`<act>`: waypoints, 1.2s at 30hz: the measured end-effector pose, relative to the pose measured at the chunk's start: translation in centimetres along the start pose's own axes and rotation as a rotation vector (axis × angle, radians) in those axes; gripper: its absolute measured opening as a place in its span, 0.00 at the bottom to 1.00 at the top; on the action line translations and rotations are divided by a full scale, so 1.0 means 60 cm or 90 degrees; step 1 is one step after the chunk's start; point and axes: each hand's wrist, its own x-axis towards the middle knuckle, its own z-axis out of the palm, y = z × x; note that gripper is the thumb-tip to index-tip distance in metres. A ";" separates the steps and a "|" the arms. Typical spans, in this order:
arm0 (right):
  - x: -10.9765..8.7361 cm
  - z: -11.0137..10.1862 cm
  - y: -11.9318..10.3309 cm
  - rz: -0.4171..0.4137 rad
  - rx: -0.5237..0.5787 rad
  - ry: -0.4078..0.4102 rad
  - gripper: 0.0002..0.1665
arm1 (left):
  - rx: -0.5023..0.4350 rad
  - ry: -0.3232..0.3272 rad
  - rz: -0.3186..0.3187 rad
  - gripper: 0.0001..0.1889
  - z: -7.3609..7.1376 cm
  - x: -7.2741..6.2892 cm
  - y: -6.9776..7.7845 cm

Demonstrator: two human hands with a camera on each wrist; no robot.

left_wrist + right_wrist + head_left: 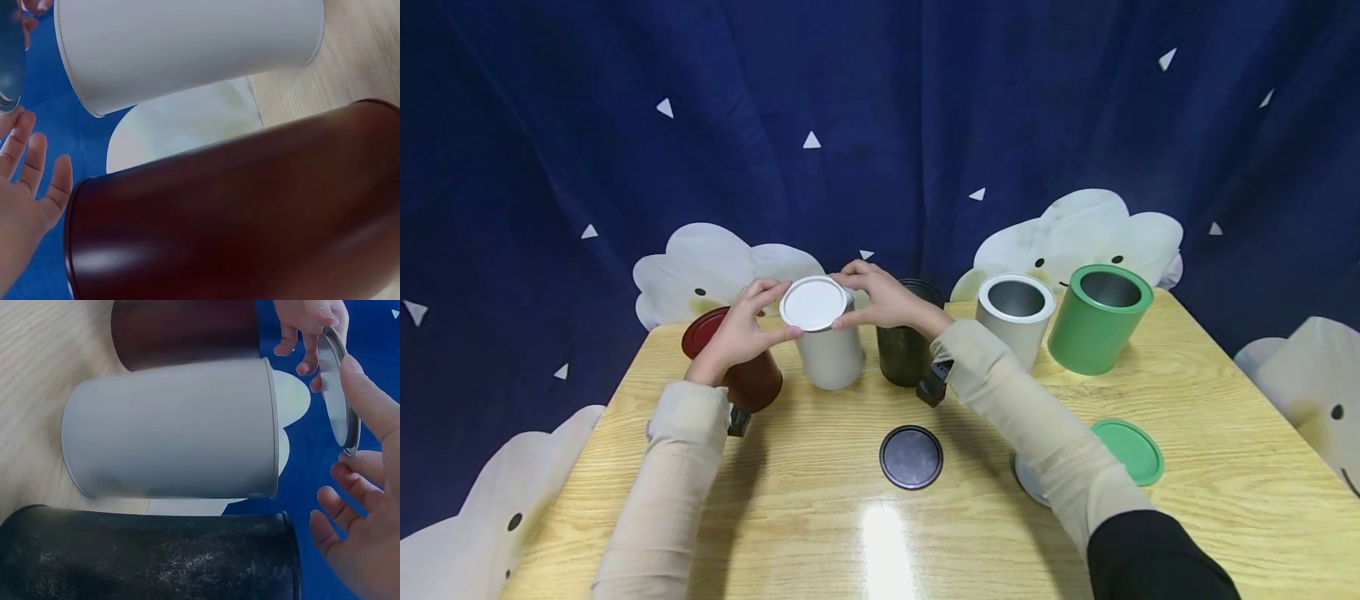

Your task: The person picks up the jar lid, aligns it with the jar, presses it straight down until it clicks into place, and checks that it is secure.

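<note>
No text, label, brand, number or sign legible in any of the three views. Held lid point(814, 303): no readable marking. Red can point(754, 383), white cans point(832, 362), black can point(902, 348), green can point(1092, 340): likewise. Curtain point(865, 75): printed triangles point(812, 142) and clouds point(1086, 221), pictorial, no readable characters.

blue curtain point(865, 75) behind wooden table point(805, 500)
</note>
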 end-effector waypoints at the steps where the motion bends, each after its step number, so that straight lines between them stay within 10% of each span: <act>1: 0.002 0.000 0.001 0.001 0.001 -0.001 0.44 | 0.001 -0.003 -0.003 0.37 0.000 0.002 -0.002; 36: 0.046 0.010 0.039 0.058 -0.073 -0.077 0.44 | 0.059 -0.089 -0.080 0.37 0.006 0.042 -0.039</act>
